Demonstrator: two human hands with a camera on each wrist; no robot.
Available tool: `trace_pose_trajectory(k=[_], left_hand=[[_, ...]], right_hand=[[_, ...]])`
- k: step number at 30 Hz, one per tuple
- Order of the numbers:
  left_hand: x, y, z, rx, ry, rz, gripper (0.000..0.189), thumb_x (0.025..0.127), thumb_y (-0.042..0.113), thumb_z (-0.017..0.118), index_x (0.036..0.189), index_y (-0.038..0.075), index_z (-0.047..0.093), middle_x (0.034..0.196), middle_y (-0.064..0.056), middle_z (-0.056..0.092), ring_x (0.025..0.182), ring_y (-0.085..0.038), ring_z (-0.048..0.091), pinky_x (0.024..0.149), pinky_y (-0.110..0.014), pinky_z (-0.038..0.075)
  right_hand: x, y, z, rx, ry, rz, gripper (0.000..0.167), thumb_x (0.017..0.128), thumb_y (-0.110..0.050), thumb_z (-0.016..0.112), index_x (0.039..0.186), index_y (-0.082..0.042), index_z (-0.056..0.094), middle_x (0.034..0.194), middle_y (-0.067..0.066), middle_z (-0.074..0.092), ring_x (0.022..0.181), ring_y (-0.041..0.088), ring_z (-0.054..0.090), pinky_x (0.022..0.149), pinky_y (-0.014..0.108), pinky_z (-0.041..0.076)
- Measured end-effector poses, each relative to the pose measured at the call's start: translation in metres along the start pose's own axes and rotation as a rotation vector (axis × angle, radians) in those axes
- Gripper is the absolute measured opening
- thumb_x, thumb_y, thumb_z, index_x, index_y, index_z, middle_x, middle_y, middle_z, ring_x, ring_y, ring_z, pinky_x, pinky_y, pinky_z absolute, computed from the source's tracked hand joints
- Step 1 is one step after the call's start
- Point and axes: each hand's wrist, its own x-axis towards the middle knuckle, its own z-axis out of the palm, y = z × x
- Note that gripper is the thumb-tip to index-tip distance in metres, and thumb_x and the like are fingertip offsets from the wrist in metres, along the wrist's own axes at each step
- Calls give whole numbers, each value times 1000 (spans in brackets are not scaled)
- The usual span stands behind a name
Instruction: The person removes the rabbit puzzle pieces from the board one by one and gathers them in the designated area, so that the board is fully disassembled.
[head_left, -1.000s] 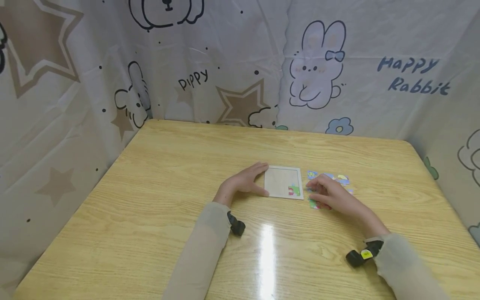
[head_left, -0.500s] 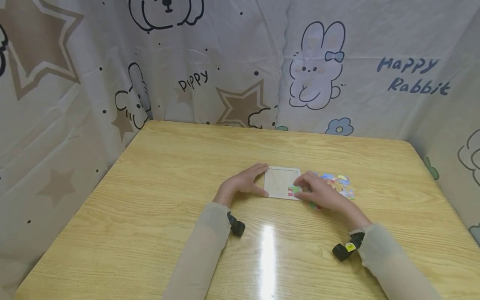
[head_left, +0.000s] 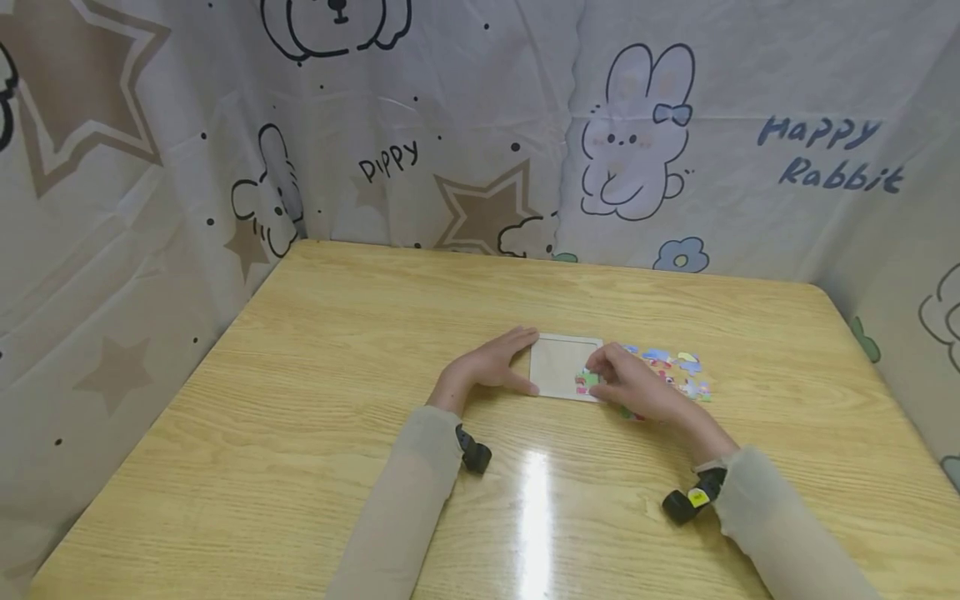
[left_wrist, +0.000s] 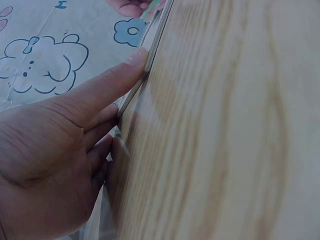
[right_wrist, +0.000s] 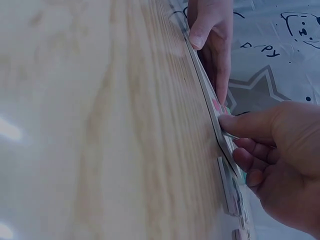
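Note:
A shallow square puzzle tray lies on the table, with a green and red patch of puzzle pieces in its near right corner. My left hand holds the tray's left side, thumb at the near corner and fingers at the far one. In the left wrist view the thumb presses on the tray's edge. Over the tray's right edge, my right hand pinches a puzzle piece between thumb and fingertips; the fingers mostly hide it. The right wrist view shows only a thin edge of that piece at the thumb tip.
Several loose, colourful puzzle pieces lie flat to the right of the tray, partly under my right hand. The wooden table meets a printed cloth at the back and sides.
My right hand has moved left from the loose pieces to the tray's right edge and stayed there over the last half second. My left hand keeps its place on the tray.

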Motion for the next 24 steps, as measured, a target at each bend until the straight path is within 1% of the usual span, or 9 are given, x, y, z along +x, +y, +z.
trace_pose_trajectory(k=[3, 6, 11, 14, 16, 20, 24], left_hand=[[0, 0, 0, 2, -2, 1, 96, 82, 34, 79, 157, 20, 21, 167, 3, 13, 156, -18, 3, 129, -39, 9], [0, 0, 0, 2, -4, 2, 95, 82, 34, 79, 157, 20, 21, 167, 2, 13, 156, -18, 3, 129, -39, 9], [0, 0, -1, 6, -4, 8, 95, 83, 34, 78, 157, 19, 21, 167, 2, 13, 156, -18, 3, 129, -39, 9], [0, 0, -1, 12, -5, 13, 95, 83, 34, 78, 157, 19, 21, 167, 2, 13, 156, -18, 3, 129, -38, 9], [0, -1, 0, 14, -3, 15, 96, 83, 34, 78, 157, 19, 21, 167, 2, 13, 156, -18, 3, 129, -38, 9], [0, 0, 0, 15, 0, 19, 96, 82, 34, 79, 157, 18, 21, 167, 2, 13, 156, -18, 3, 129, -38, 9], [-1, 0, -1, 14, -2, 21, 97, 82, 34, 79, 158, 18, 20, 167, 1, 12, 156, -18, 3, 129, -38, 8]], right_hand=[[1, -4, 3, -6, 17, -23, 29, 91, -2, 64, 118, 2, 53, 111, 17, 60, 96, 22, 54, 82, 28, 49], [1, -7, 5, -12, 31, -55, 27, 91, 4, 60, 117, 4, 52, 112, 19, 59, 98, 25, 55, 82, 31, 51], [2, -9, 6, -45, 69, -89, 25, 90, 9, 55, 114, 2, 53, 110, 18, 59, 101, 29, 58, 88, 39, 54], [0, -8, 6, -39, 97, -98, 23, 91, 10, 53, 113, 2, 54, 111, 19, 62, 103, 31, 60, 89, 41, 55], [-2, -6, 6, -24, 115, -93, 23, 92, 9, 52, 113, 1, 55, 112, 19, 63, 103, 31, 61, 88, 39, 56], [-9, -1, 3, -8, 145, -71, 21, 94, 6, 53, 114, -1, 55, 112, 19, 63, 102, 30, 62, 83, 32, 56], [-19, 4, -2, -8, 160, -29, 20, 96, 3, 54, 116, -3, 53, 114, 18, 63, 102, 29, 63, 78, 25, 55]])
